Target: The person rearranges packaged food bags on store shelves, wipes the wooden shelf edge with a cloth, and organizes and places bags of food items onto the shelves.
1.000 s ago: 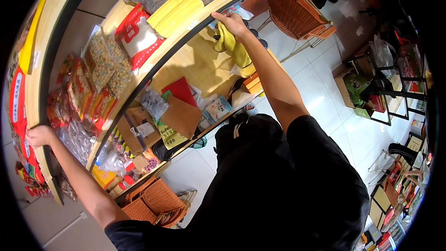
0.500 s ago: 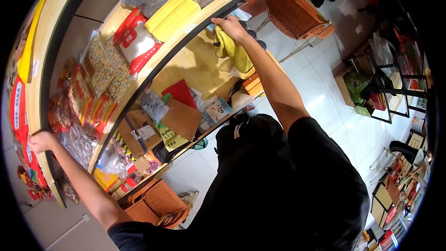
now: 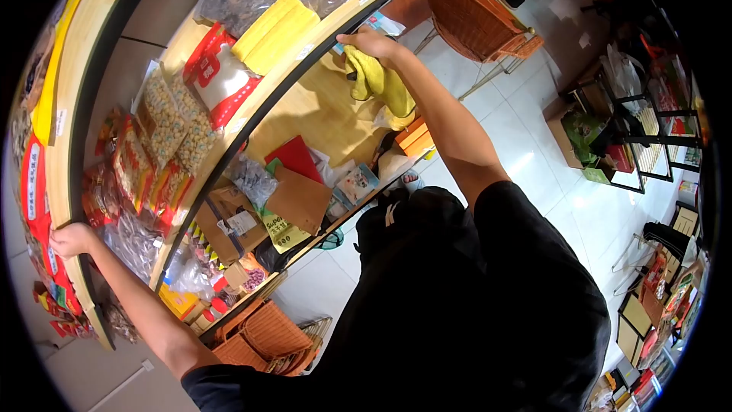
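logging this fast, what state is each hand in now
Left hand: at the edge of the upper shelf; grip cannot be told.
Right hand: holding the yellow cloth.

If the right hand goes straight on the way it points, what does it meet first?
Most likely the black-trimmed wooden shelf edge, immediately ahead of the right hand; whether they already touch is hard to tell, as depth is unclear.

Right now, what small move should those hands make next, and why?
Perhaps press the yellow cloth flatter against the black shelf edge: the right hand is at that edge with the cloth bunched and hanging, while the left hand is at another shelf.
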`<state>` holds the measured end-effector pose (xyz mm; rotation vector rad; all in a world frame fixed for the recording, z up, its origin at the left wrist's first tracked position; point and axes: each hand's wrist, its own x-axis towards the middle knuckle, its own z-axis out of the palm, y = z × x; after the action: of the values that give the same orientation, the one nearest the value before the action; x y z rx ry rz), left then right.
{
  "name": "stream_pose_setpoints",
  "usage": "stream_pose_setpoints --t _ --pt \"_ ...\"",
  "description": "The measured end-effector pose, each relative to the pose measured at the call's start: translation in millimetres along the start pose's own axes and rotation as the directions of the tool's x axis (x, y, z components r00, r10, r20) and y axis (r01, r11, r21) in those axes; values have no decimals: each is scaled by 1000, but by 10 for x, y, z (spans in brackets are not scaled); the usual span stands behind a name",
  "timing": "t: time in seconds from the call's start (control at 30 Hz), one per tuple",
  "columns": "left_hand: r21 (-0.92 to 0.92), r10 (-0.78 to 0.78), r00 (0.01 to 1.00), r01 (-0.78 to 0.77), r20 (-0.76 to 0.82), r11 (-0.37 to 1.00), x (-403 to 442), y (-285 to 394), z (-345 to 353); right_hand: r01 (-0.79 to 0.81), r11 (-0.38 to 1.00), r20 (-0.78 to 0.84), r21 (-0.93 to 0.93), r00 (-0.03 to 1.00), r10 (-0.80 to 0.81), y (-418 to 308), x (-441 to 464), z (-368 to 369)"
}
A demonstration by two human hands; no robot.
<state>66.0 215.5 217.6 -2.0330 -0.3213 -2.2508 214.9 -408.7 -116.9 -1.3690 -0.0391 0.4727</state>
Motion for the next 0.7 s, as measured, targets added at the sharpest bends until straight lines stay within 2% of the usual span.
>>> stream_pose_setpoints --t 0.17,0.23,0.3,0.4,0.43,0.53,0.6,0.63,0.7 --pt "35 -12 1000 12 13 999 -7 -85 16 -84 996 82 40 993 80 -137 -35 -84" --pt "50 -5 999 3 35 999 12 -65 15 -239 971 116 8 965 237 -211 -18 -119" --pt "-3 2 1000 -2 31 1000 11 -113 38 -205 977 72 -57 975 208 -238 -13 -111" --pt "6 12 1000 -12 21 1000 41 -347 132 -160 927 58 -341 980 190 -252 123 -196" --pt "19 5 1000 -6 28 1000 59 -421 160 -202 921 67 -334 969 237 -284 120 -201" --pt "64 12 999 -14 35 998 88 -842 294 -212 866 -8 -453 972 234 -181 170 -225" --pt "91 34 999 -36 23 995 74 -884 323 -48 956 40 -288 997 62 -134 165 -248" --pt "101 44 999 -46 20 994 67 -878 292 -89 978 22 -187 995 95 -171 111 -226" --pt "118 71 997 -73 21 990 41 -840 265 -220 970 8 -101 975 222 -152 167 -275"
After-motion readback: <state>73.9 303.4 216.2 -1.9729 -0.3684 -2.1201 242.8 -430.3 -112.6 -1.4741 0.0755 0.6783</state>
